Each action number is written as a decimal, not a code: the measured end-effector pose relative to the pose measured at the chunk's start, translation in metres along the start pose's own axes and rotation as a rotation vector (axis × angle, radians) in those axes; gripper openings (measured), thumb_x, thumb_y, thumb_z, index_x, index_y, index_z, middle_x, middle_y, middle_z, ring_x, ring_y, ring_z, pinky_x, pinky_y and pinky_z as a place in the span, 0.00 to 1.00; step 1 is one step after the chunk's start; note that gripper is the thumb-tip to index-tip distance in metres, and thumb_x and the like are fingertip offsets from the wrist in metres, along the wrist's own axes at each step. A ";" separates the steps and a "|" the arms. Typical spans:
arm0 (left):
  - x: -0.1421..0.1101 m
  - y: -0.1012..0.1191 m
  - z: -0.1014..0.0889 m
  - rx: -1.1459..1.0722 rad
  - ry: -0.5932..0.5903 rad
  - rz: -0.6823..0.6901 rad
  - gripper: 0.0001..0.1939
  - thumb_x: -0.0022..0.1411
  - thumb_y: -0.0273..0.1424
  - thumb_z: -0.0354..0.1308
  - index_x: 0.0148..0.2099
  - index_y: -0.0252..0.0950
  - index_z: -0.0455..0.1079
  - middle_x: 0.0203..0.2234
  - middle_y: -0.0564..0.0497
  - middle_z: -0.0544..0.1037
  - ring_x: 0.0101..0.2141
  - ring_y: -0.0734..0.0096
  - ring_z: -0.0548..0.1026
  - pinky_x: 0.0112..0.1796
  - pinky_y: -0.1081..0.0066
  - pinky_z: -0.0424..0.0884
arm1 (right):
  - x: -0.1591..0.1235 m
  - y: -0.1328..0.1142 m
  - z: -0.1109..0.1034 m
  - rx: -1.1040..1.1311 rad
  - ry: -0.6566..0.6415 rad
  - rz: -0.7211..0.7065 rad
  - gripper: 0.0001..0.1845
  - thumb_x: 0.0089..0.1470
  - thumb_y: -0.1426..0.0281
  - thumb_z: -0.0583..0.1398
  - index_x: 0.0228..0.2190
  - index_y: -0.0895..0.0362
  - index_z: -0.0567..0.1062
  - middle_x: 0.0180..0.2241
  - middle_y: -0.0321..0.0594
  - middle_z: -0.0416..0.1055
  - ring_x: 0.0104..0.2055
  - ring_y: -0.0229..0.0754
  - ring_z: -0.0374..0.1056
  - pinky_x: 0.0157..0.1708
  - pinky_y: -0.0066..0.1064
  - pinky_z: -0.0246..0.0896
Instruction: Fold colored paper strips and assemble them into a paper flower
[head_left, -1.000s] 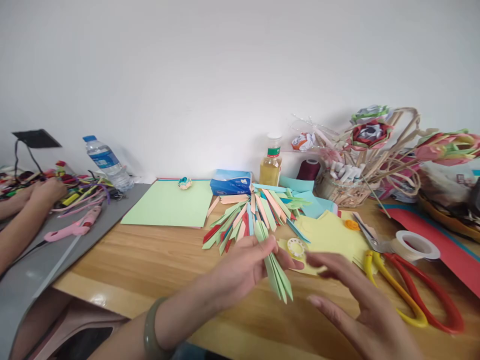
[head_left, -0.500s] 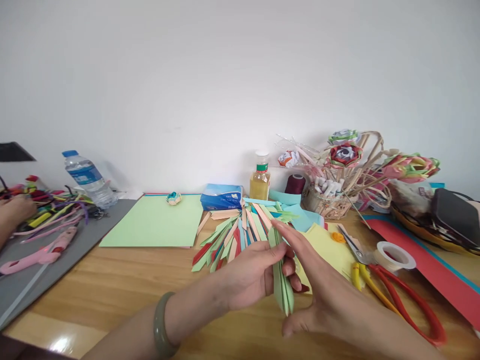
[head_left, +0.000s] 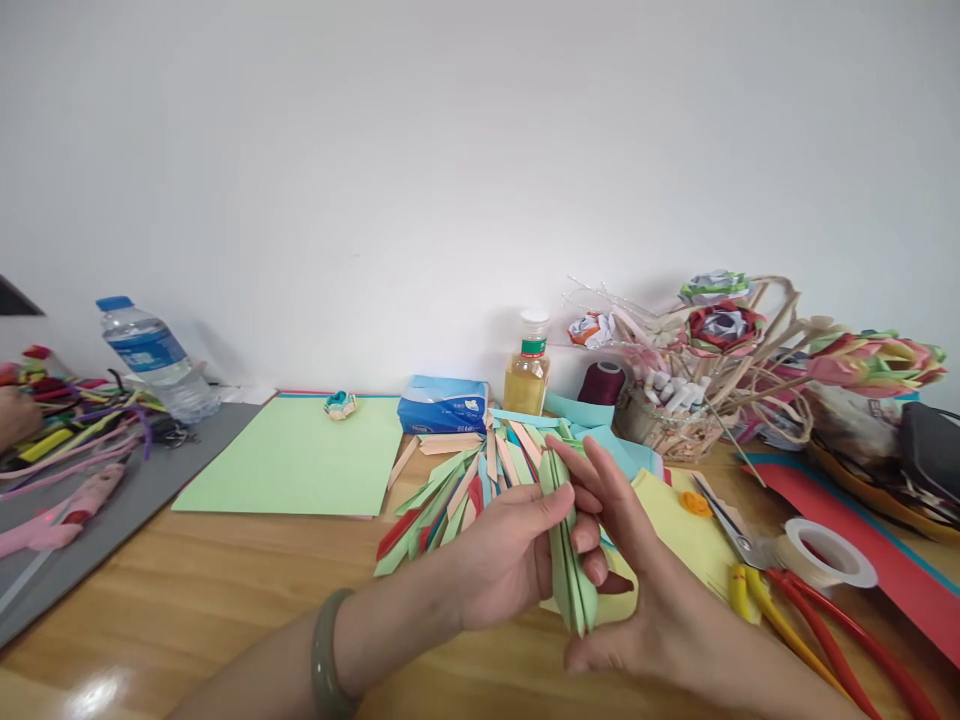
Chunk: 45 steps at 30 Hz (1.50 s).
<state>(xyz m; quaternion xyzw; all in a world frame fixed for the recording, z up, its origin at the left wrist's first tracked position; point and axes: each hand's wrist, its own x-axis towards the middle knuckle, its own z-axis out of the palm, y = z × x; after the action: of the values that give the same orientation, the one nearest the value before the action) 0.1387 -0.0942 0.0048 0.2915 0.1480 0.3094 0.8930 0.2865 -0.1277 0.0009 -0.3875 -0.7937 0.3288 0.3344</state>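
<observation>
My left hand (head_left: pixel 517 545) is closed around a bundle of folded light-green paper pieces (head_left: pixel 564 560), thumb in front and fingers behind. The bundle stands nearly upright, its layers bowed slightly apart toward the lower end. My right hand (head_left: pixel 645 580) spans it lengthwise from the right, fingertips at the top end and thumb at the bottom tip. Behind my hands, a fan of colored folded paper strips (head_left: pixel 454 490) lies on the table. Yellow paper sheets (head_left: pixel 686 525) lie to the right, partly hidden by my right hand.
At right are scissors (head_left: pixel 795 600), a tape roll (head_left: pixel 829 553) and a jar with paper flowers (head_left: pixel 667 425). A tissue pack (head_left: pixel 442 405), a bottle of yellow liquid (head_left: pixel 527 375) and green sheets (head_left: pixel 292 465) stand or lie behind. Far left, another person's hand (head_left: pixel 19 415) is beside a water bottle (head_left: pixel 154 355).
The view has shifted slightly. The green bundle's layers now bow farther apart, and my right thumb has come closer to its lower tip. My left hand keeps its hold.
</observation>
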 end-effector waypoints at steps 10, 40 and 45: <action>0.003 0.000 -0.012 0.174 0.038 -0.022 0.16 0.52 0.40 0.61 0.29 0.32 0.62 0.17 0.59 0.61 0.19 0.82 0.63 0.32 0.69 0.68 | 0.002 0.021 -0.006 0.338 0.161 0.094 0.36 0.51 0.53 0.56 0.59 0.43 0.50 0.60 0.44 0.53 0.59 0.49 0.54 0.53 0.45 0.55; 0.003 -0.014 -0.016 0.488 -0.018 -0.088 0.19 0.56 0.44 0.54 0.26 0.33 0.59 0.19 0.57 0.63 0.22 0.80 0.64 0.31 0.73 0.62 | 0.006 0.012 -0.002 0.228 0.475 0.247 0.10 0.45 0.60 0.63 0.25 0.54 0.78 0.28 0.40 0.74 0.32 0.41 0.69 0.34 0.32 0.66; 0.002 -0.009 -0.017 0.316 -0.119 -0.209 0.17 0.54 0.41 0.59 0.29 0.33 0.59 0.17 0.61 0.57 0.19 0.83 0.59 0.28 0.73 0.62 | 0.006 0.019 -0.014 0.240 0.265 0.165 0.16 0.47 0.62 0.62 0.40 0.50 0.76 0.38 0.41 0.74 0.41 0.43 0.69 0.35 0.32 0.67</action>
<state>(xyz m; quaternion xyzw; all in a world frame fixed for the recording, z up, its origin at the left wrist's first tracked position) 0.1366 -0.0910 -0.0145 0.4288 0.1709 0.1702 0.8706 0.3021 -0.1099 -0.0050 -0.4486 -0.6633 0.3933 0.4517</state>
